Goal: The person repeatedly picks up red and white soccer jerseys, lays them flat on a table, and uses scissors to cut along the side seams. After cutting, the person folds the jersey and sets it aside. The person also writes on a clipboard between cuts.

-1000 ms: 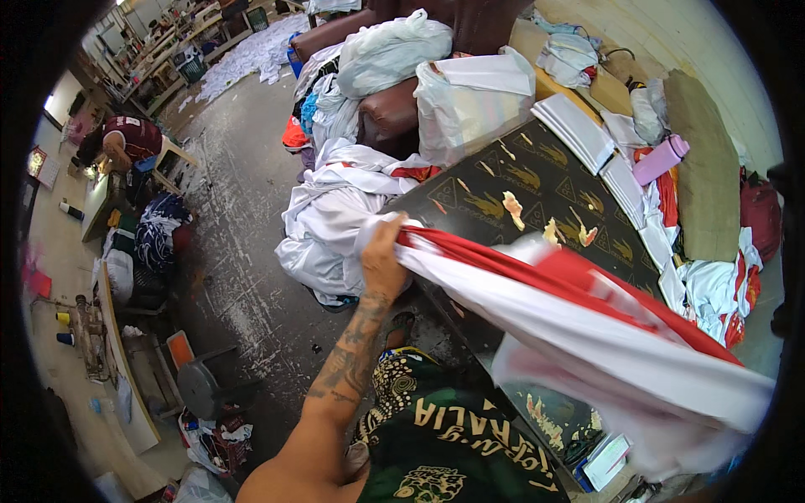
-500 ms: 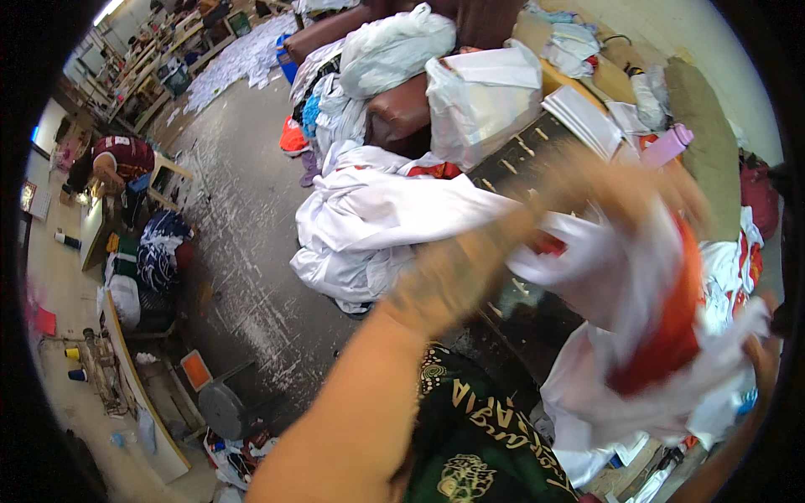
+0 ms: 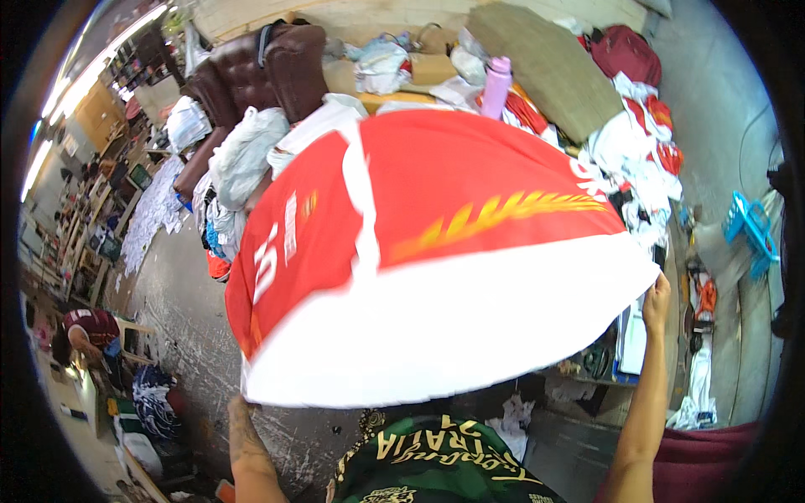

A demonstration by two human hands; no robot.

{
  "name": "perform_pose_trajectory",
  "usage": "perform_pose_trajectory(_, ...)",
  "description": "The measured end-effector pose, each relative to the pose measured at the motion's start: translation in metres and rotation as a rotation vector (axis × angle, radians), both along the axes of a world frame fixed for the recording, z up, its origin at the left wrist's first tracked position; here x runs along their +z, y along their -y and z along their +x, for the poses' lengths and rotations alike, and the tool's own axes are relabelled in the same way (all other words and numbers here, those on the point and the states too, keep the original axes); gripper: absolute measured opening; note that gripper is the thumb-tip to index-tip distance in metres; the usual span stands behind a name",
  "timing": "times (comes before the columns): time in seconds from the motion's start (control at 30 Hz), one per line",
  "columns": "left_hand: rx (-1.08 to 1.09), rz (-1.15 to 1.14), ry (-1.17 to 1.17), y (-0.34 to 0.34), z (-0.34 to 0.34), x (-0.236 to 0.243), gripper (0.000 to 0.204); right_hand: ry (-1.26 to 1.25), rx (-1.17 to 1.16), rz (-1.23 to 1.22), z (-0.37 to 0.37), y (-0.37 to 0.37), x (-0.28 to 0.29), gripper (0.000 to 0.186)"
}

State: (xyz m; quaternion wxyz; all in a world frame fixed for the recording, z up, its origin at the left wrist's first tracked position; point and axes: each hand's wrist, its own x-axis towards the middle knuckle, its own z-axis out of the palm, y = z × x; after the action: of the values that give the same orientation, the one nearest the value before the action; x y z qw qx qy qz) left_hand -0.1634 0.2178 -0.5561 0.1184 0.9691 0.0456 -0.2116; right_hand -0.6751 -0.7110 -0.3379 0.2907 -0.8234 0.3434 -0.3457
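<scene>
Red-and-white cloth (image 3: 436,260), printed with a yellow wheat-ear motif, is stretched wide and flat in front of the camera, filling the centre of view. Right hand (image 3: 656,303) pinches its lower right corner, fingers closed on the white hem. Left hand is hidden behind the lower left edge of the cloth; only the tattooed left forearm (image 3: 245,444) shows, so its grip cannot be confirmed.

The cloth blocks most of the worktable behind it. Visible around it: brown leather armchair (image 3: 268,80) upper left, pink bottle (image 3: 496,86) above the top edge, grey cardboard sheet (image 3: 549,67), heaps of white and red garments (image 3: 641,159) on the right, blue basket (image 3: 749,228) far right. A second person (image 3: 84,331) sits at lower left.

Versus half a second ago: the cloth was bunched and blurred in motion; it is now spread open, arms apart.
</scene>
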Motion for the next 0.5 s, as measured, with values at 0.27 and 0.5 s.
perform_pose_trajectory(0.27,-0.510,-0.310,0.469,0.198,0.023,0.017,0.090,-0.210,-0.129,0.287,0.022,-0.045,-0.055,0.041)
perform_pose_trajectory(0.5,-0.626,-0.172,0.566,0.394,0.120,0.054,0.091,-0.733,0.238,-0.063,0.125,-0.229,-0.096,0.082)
